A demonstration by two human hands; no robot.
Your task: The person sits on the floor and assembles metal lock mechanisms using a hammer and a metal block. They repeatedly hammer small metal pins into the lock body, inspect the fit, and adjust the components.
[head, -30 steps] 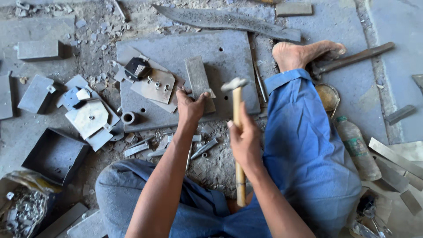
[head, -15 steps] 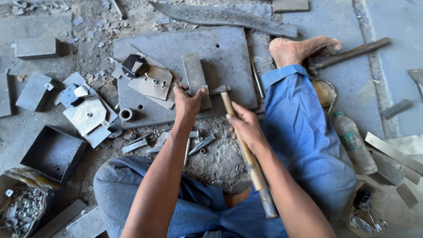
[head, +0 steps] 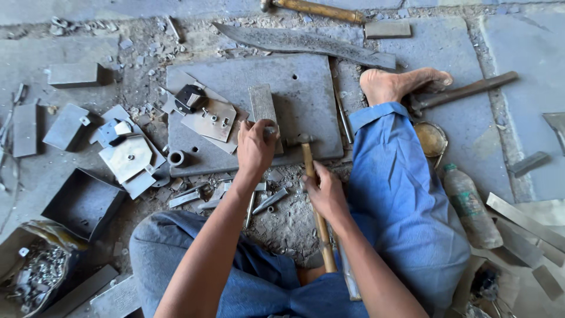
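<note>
Right hand (head: 325, 194) grips hammer (head: 312, 194); left hand (head: 254, 147) on metal block (head: 262, 106).

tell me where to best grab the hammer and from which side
Probably the wooden handle of the hammer, near the middle, coming from the person's right side. It is a long, slim, straight shaft lying almost toward the person, with its head on the steel plate. The right hand already wraps it there; the left hand occupies the other side.

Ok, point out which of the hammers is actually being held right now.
The wooden-handled hammer in the right hand, its head down on the big steel plate. The other two lie untouched: one at the top edge, one by the bare foot.
</note>
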